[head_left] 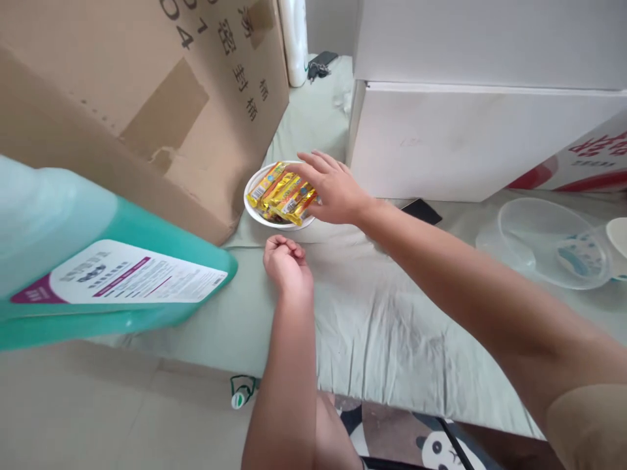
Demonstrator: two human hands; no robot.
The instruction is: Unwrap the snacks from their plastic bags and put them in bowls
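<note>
A white bowl point(251, 207) full of yellow wrapped snack sticks point(281, 192) stands on the pale green cloth between the boxes. Over its right side is my right hand point(336, 186), fingers spread and reaching across the wrappers; whether the fingertips touch them I cannot tell. Just in front of the bowl, my left hand point(289, 261) is turned palm up with its fingers curled in. Whatever may be inside those curled fingers is hidden.
A large cardboard box point(161, 124) and a green liquid jug point(127, 261) crowd the left. White boxes point(470, 137) stand at the back right, with a dark phone point(421, 211) before them. Clear plastic bowls point(529, 241) lie far right. A white bottle point(294, 46) is behind.
</note>
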